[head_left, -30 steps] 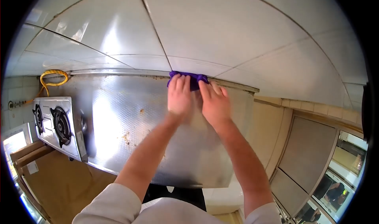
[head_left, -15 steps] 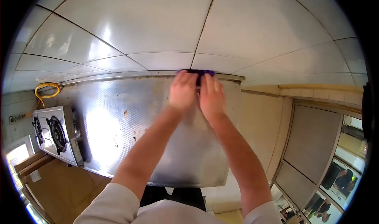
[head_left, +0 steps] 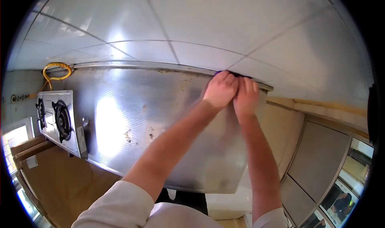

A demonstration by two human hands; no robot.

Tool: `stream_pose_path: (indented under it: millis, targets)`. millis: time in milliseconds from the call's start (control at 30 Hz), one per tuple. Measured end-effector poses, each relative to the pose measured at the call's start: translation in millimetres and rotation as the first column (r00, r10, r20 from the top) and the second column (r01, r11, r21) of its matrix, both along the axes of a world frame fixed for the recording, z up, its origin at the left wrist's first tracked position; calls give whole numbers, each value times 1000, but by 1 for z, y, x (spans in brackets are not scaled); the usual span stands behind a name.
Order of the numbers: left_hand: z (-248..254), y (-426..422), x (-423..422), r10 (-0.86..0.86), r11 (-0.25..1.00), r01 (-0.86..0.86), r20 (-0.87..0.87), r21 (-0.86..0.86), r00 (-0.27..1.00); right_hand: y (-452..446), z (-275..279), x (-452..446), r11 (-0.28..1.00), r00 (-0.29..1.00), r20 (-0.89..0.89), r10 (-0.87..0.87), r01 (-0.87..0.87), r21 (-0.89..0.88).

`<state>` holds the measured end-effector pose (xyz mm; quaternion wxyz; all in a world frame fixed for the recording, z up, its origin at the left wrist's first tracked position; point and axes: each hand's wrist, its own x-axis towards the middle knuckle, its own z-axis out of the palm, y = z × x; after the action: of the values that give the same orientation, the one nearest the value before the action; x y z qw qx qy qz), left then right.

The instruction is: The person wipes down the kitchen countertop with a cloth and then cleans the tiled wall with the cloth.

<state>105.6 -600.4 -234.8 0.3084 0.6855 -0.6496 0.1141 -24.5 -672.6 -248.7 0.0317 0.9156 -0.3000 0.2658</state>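
Note:
Both hands are side by side at the back right of a metal countertop (head_left: 192, 147). My left hand (head_left: 221, 90) has its fingers curled over a dark purple cloth (head_left: 240, 74) and presses it against the raised back ledge (head_left: 132, 64). Touching it on the right, my right hand (head_left: 246, 97) bends its fingers over the same cloth. Most of the cloth is hidden under the fingers; only its upper edge shows. Brown stains (head_left: 128, 136) mark the textured metal to the left of my arms.
A two-burner gas stove (head_left: 60, 121) stands at the counter's left end, with a yellow hose (head_left: 57, 64) behind it. White wall tiles (head_left: 208, 19) rise behind the ledge. A brown board (head_left: 68, 184) is at lower left, a framed panel (head_left: 319, 159) at right.
Both hands have slid to the right along the back ledge with the cloth and are closer together. The view has tilted and shifted.

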Motion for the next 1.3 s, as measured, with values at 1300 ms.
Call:
stream_pose_path:
  millis: [1300]
  targets:
    - [8,275,349,402,832,-336,-63,442,913,249,18,394,957,944,-162,288,-290,9]
